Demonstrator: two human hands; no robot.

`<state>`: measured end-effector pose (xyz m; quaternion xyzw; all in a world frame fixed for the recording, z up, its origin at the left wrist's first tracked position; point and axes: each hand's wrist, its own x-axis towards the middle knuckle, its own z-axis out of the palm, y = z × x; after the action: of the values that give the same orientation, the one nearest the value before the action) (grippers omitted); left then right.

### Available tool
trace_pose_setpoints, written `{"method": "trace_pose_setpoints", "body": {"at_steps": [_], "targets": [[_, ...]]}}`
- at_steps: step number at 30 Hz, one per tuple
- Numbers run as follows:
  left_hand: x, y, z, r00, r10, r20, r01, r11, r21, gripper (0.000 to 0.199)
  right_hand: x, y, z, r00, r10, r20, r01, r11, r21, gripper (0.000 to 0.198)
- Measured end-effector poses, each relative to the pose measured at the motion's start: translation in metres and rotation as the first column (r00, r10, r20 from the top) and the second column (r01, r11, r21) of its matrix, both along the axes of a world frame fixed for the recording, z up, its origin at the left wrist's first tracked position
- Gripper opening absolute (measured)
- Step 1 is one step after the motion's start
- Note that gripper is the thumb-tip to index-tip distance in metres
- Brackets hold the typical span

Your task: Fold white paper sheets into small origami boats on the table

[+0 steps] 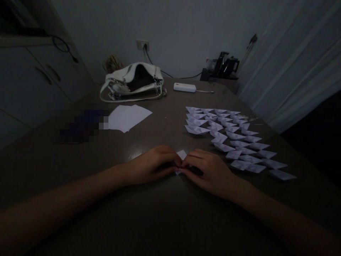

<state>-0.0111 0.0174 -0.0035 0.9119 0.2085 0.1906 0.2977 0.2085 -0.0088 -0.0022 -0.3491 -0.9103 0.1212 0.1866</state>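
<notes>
A small folded piece of white paper (182, 154) is pinched between my two hands just above the table, its top corner showing behind the fingertips. My left hand (157, 163) grips it from the left with thumb and fingers pressed together. From the right, my right hand (206, 169) does the same, its fingertips meeting the left ones. Most of the paper is hidden by the fingers. To the right of my hands, several folded paper boats (234, 136) stand in close slanting rows. A stack of white paper sheets (128, 117) lies fanned out beyond my left hand.
A white handbag (133, 80) lies open at the back of the brown table (160, 217). Near it is a white power bank (184, 87) with a short cable. A black kettle (230, 65) stands at the far right. A blurred dark patch covers something at left.
</notes>
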Motion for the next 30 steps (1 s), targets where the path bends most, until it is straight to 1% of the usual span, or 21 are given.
{"method": "trace_pose_setpoints", "body": {"at_steps": [3,8,12,18,21,23,25,27,30], "targets": [[-0.0006,0.0,-0.0018,1.0,0.021,0.001,-0.021,0.999,0.027,0.016,0.0005,0.0001,0.0011,1.0,-0.002,0.022,0.002,1.0,0.006,0.011],[-0.0025,0.0023,-0.0059,0.988,0.154,-0.003,-0.152,0.98,0.128,0.019,0.0011,0.0009,0.0019,1.0,-0.013,0.016,0.012,1.0,0.012,0.011],[-0.0022,0.0043,-0.0074,0.983,0.183,-0.027,-0.176,0.971,0.163,0.017,0.0008,-0.0001,0.0027,0.999,-0.05,0.005,0.05,0.999,0.022,0.011],[-0.0025,0.0044,-0.0083,0.976,0.217,-0.01,-0.213,0.966,0.144,0.013,0.0,0.0006,0.0027,0.994,-0.104,-0.045,0.104,0.994,0.018,0.009],[-0.003,0.0035,-0.0075,0.97,0.239,0.034,-0.241,0.961,0.133,0.011,0.0004,0.0015,0.002,0.98,-0.187,-0.071,0.188,0.982,-0.001,0.019],[-0.003,0.0032,-0.0063,0.967,0.241,0.08,-0.251,0.957,0.148,0.009,0.0008,0.002,0.0019,0.964,-0.256,-0.071,0.255,0.967,-0.025,0.024],[-0.0029,0.0031,-0.0048,0.962,0.246,0.118,-0.263,0.95,0.169,0.008,0.001,0.0024,0.0022,0.95,-0.3,-0.083,0.296,0.953,-0.061,0.026],[-0.0029,0.003,-0.0032,0.958,0.253,0.138,-0.276,0.943,0.186,0.008,0.0009,0.0031,0.0025,0.945,-0.307,-0.113,0.292,0.948,-0.13,0.026],[-0.0034,0.0023,-0.0006,0.955,0.253,0.151,-0.28,0.94,0.193,0.007,0.0007,0.0045,0.0019,0.936,-0.293,-0.195,0.236,0.933,-0.271,0.025]]}}
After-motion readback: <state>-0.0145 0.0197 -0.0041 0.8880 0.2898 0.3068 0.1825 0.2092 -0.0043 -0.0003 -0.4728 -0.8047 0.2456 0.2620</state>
